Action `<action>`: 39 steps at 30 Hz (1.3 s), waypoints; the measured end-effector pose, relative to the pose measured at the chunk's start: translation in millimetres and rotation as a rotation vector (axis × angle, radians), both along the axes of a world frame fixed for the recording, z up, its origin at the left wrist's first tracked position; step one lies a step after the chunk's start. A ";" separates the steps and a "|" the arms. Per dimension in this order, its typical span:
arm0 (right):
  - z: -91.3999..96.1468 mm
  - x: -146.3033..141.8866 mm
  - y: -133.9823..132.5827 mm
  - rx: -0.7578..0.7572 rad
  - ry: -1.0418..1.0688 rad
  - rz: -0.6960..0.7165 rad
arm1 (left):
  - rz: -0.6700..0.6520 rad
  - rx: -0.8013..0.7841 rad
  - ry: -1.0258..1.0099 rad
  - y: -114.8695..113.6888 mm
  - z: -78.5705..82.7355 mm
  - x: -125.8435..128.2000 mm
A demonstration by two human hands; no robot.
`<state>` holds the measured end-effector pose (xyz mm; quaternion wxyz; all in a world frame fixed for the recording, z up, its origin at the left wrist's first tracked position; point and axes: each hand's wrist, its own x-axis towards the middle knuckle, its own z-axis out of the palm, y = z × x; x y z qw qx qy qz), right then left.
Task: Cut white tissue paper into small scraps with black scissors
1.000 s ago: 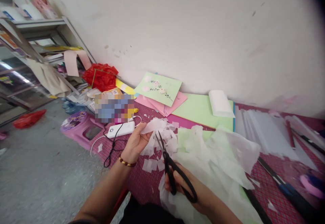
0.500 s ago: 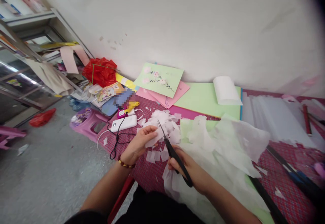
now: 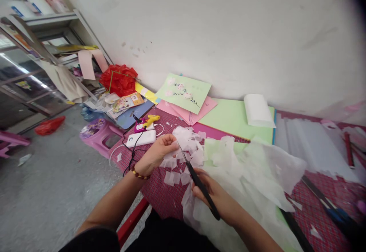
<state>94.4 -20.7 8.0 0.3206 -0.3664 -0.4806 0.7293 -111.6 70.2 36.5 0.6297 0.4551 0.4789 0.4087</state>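
My right hand (image 3: 213, 193) is wrapped round the black handles of a pair of scissors (image 3: 200, 185). Their narrow blades point up and left, nearly together, with the tips beside the fingers of my left hand (image 3: 157, 153). That hand pinches a small piece of thin white paper, mostly hidden by the fingers and hard to tell from the paper behind. Just beyond lies a heap of cut white paper pieces (image 3: 188, 139). Several loose squares (image 3: 172, 177) rest on the red checked cloth (image 3: 162, 198) below the hands. Large sheets of thin white paper (image 3: 246, 191) spread out under my right forearm.
Left of my hands lie a white power bank (image 3: 141, 138) with cables and a yellow glue gun (image 3: 151, 120). Farther back are a green card with flowers (image 3: 185, 92) and a white paper stack (image 3: 259, 111). A purple stool (image 3: 100, 134) stands left; other scissors (image 3: 326, 198) lie right.
My left hand has risen slightly and turned, and the white paper in it shows less. The scissor blades have come closer together. The whole view has shifted a little.
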 end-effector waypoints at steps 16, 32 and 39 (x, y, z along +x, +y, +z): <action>-5.2 -1.6 0.2 -0.112 0.028 -0.109 | -0.063 0.029 0.072 3.5 -1.9 8.0; -9.3 2.6 -0.2 -0.202 0.129 -0.154 | -0.031 -0.153 0.031 -0.9 -6.2 -32.3; -12.2 4.8 -2.8 -0.231 0.151 -0.095 | 0.099 -0.113 -0.067 12.8 -11.8 -22.3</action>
